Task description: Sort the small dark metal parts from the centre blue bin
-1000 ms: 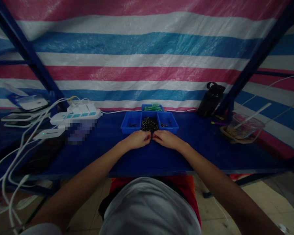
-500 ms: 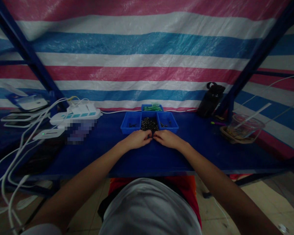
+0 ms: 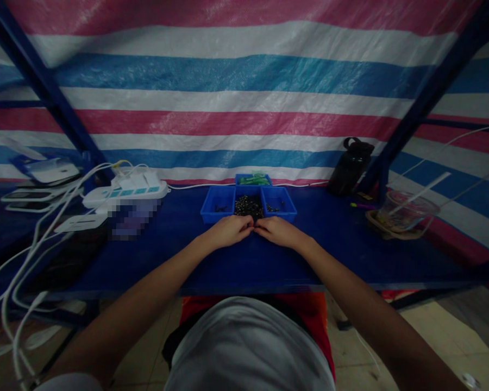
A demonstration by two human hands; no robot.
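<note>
My left hand (image 3: 232,230) and my right hand (image 3: 277,230) meet fingertip to fingertip at the front of the middle blue bin. Both are closed in a pinch; whatever lies between the fingers is too small and hidden to name. Just beyond them, a heap of small dark and shiny metallic parts (image 3: 248,206) fills the middle bin. The left blue bin (image 3: 207,209) holds a few dark bits. A few small parts (image 3: 274,207) are scattered in the right blue bin (image 3: 291,209). Behind these, green packets (image 3: 255,179) lie in a back bin.
On the left are a white power strip (image 3: 126,191), tangled white cables (image 3: 36,239) and phones (image 3: 28,195). A black bottle (image 3: 349,167) stands back right, near a clear plastic bowl (image 3: 411,209) with a stick in it. Striped sheeting (image 3: 244,100) hangs behind the blue table (image 3: 252,271).
My fingertips have shifted very slightly and are a touch closer together. The bins and their contents look the same.
</note>
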